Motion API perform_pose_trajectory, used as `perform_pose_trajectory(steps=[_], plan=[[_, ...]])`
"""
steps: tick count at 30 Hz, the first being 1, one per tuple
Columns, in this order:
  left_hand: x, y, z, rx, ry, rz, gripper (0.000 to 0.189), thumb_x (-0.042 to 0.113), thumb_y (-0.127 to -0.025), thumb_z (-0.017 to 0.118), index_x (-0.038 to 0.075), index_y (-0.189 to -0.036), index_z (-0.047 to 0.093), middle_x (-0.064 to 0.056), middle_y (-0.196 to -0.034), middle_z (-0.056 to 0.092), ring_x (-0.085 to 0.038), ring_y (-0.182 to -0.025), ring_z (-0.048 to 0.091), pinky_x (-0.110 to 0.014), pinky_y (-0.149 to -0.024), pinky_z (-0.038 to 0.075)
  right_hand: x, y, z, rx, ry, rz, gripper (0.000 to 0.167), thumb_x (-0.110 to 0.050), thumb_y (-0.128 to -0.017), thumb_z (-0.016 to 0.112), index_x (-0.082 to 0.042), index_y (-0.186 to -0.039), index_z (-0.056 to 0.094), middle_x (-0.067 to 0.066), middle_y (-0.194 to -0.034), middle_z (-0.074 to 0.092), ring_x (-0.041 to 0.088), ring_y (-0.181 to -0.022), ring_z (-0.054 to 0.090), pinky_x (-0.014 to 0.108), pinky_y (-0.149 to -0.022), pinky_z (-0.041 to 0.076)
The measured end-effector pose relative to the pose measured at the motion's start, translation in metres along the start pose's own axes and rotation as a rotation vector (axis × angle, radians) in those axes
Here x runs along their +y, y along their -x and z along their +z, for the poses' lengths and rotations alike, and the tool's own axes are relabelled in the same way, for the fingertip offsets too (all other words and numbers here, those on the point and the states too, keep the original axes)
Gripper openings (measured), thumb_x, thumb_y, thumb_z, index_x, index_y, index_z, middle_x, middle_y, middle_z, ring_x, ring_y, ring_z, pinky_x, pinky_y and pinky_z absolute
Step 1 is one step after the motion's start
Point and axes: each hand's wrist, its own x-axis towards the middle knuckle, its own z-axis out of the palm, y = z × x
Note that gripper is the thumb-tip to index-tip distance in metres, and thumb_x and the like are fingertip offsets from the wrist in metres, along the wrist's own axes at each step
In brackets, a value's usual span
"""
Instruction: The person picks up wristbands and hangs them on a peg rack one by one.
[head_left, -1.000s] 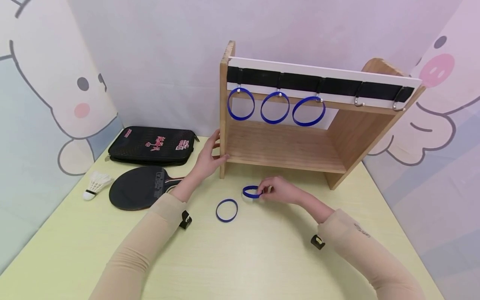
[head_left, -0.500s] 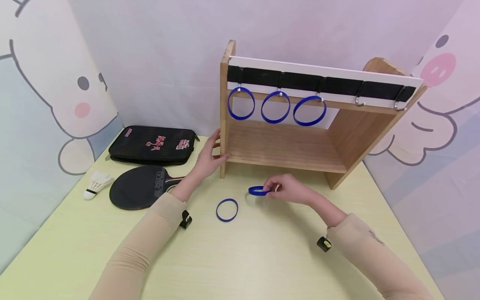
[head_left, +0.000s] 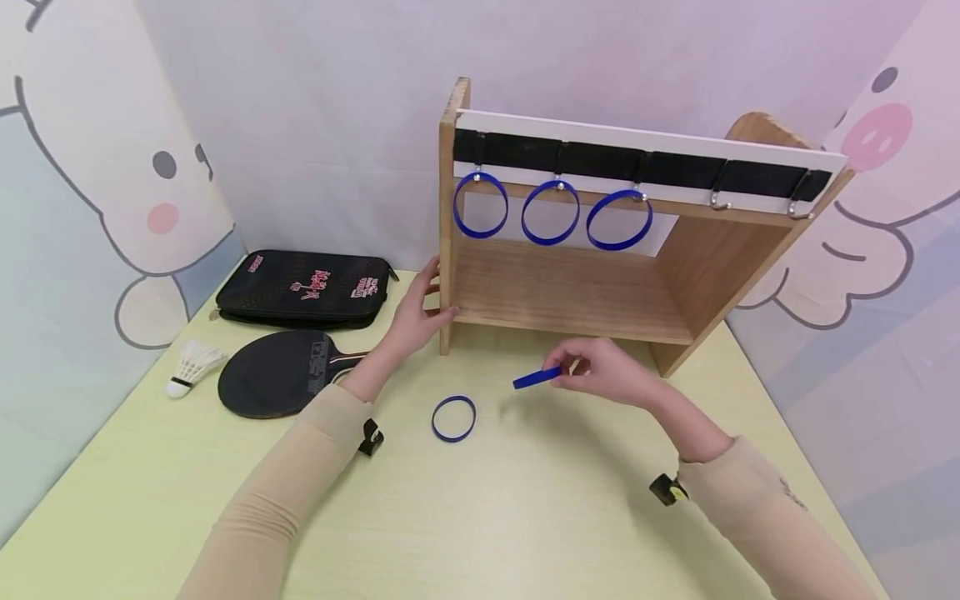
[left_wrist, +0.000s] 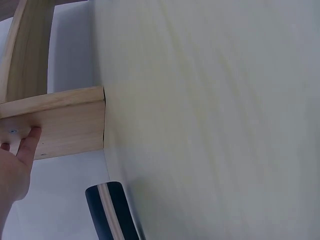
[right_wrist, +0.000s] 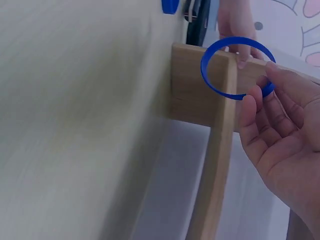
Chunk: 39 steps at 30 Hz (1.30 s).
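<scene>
My right hand (head_left: 600,371) pinches a thin blue ring (right_wrist: 212,51) by its edge, between thumb and fingertips. In the head view this ring tilts and shows edge-on above the table, in front of the wooden shelf (head_left: 570,283). My left hand (head_left: 417,312) rests against the shelf's left side panel, fingers extended along the outside and thumb at the front edge. A second blue ring (head_left: 453,419) lies flat on the table. Three more hang from hooks on the left part of the shelf's top rail (head_left: 678,171); the two hooks (head_left: 718,202) to the right are bare.
To the left, a black table tennis bat (head_left: 270,375) lies on the table, its handle partly behind my left forearm. A black zip case (head_left: 303,287) is behind it, and a white shuttlecock (head_left: 197,362) is beside it. Printed fabric walls (head_left: 315,125) enclose the table.
My right hand has lifted the pinched ring off the table and moved it to the right, tilting it edge-on. My left hand stays at the shelf's side.
</scene>
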Motion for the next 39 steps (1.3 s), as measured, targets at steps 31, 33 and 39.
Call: perform_pose_trajectory(steps=[31,33,39], plan=[[-0.002,-0.001,0.000,-0.001,-0.018,0.017,0.087,0.009,-0.086,0.066,0.026,-0.152,0.013,-0.013,-0.149,0.029,-0.034,-0.126,0.044,-0.044,-0.089,0.054,-0.053,0.057,-0.083,0.425,0.120,-0.307,0.032,0.014,-0.072,0.073,-0.002,-0.099,0.068,-0.001,-0.083,0.066,0.002,-0.070,0.058,0.010,-0.059,0.051],[-0.002,-0.001,0.000,0.002,-0.017,0.021,0.087,0.008,-0.086,0.066,0.026,-0.152,0.014,-0.013,-0.149,0.029,-0.034,-0.126,0.044,-0.044,-0.089,0.054,-0.055,0.059,-0.088,0.473,0.124,-0.312,0.029,0.014,-0.072,0.073,0.002,-0.098,0.068,-0.001,-0.084,0.066,0.001,-0.071,0.058,0.008,-0.061,0.051],[-0.003,0.000,0.000,0.006,-0.012,0.023,0.086,0.008,-0.086,0.066,0.026,-0.152,0.014,-0.013,-0.149,0.029,-0.034,-0.126,0.044,-0.044,-0.089,0.054,-0.061,0.068,-0.102,0.572,0.160,-0.284,0.024,0.016,-0.073,0.071,0.009,-0.095,0.067,-0.012,-0.089,0.066,-0.001,-0.071,0.060,0.006,-0.064,0.050]])
